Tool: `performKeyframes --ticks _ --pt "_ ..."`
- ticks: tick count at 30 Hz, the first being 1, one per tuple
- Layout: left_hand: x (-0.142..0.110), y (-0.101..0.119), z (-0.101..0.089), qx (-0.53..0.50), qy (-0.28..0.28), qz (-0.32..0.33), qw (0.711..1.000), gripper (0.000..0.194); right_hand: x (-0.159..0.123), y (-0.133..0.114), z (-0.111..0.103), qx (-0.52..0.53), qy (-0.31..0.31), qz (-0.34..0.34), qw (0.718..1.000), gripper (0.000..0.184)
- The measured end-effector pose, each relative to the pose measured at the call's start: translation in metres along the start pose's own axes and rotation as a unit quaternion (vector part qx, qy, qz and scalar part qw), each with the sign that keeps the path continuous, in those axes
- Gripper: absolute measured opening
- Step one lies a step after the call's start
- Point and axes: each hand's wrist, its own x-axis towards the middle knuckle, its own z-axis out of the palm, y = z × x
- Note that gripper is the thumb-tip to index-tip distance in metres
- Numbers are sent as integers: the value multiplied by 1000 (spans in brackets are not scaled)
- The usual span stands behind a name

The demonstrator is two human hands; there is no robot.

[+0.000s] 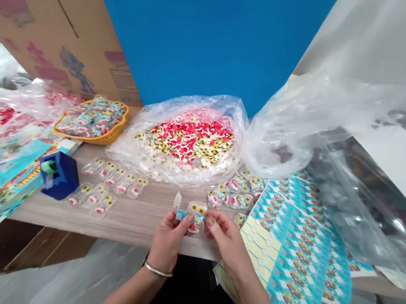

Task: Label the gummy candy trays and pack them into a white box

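Near the table's front edge, my two hands work on a small clear plastic pack (pixel 198 208) with yellow-and-black eye shapes at its top and red-and-white pieces below. My left hand (pixel 168 239) pinches the blue end of a printed sticker label (pixel 181 215) at the pack's left side. My right hand (pixel 227 236) grips the pack's right edge between thumb and fingers; the fingertips are partly hidden. The label's middle lies across the pack. Just behind my left hand is a white pointed piece (pixel 177 200). Several labelled packs (pixel 240 191) lie in a group beyond my right hand.
Unlabelled packs (pixel 115 177) lie in rows on the left, beside a blue tape dispenser (pixel 58 174). A yellow basket (pixel 112 134) holds labelled packs. Behind is a clear bag (pixel 189 140) of small red, white and yellow pieces. Blue label sheets (pixel 299 242) cover the right side.
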Motion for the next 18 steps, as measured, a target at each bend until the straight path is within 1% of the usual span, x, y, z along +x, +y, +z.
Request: performKeyframes --ticks 2,4,7,11,13,15,16,18 --pt "0 -4 2 13 -18 3 1000 34 -6 -1 0 -42 4 -40 998 31" --pt "-1 -5 2 2 -37 -9 999 32 -10 -3 -2 -51 -8 -48 998 30" --pt "-3 -2 0 -39 -64 -40 996 30 -14 -6 -6 -37 -23 -46 998 28" --pt "-5 5 -2 -108 -102 -107 983 31 -18 -9 -10 -22 -32 -53 998 27" --pt "-7 6 -1 -139 -137 -167 967 31 -20 -8 -9 -20 -49 -50 997 27" --pt "-8 5 0 -148 -180 -220 947 32 -21 -7 -7 -24 -65 -46 997 25" --pt "-8 5 1 -145 -193 -233 942 33 -21 -6 -5 -29 -66 -47 996 24" --pt "-7 3 2 -131 -191 -228 946 33 -22 -2 -2 -47 -55 -57 996 20"
